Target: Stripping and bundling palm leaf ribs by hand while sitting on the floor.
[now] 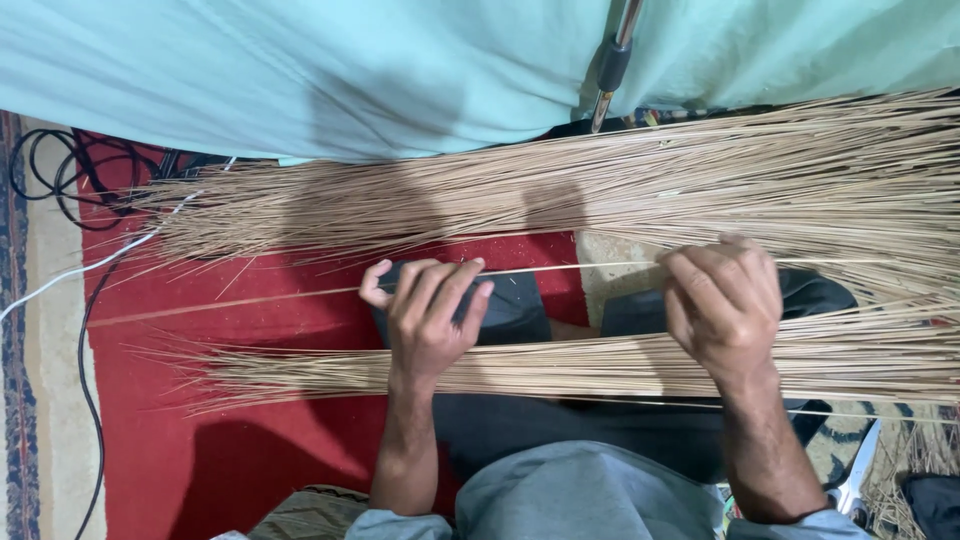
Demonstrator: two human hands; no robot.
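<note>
My left hand (428, 315) and my right hand (725, 300) both pinch one thin pale stick (560, 269) that runs level between them and on to the left over the red carpet. A large heap of the same thin sticks (640, 190) lies just beyond the hands, spread from left to right. A smaller bundle of sticks (560, 365) lies across my lap, under both wrists. My dark trousers (520, 310) show between the two piles.
A pale green cloth (300, 70) hangs across the top, with a metal pole (612, 65) in front of it. The red carpet (250, 440) covers the floor at left. Black and white cables (80, 260) trail along the left edge. More loose sticks lie at bottom right.
</note>
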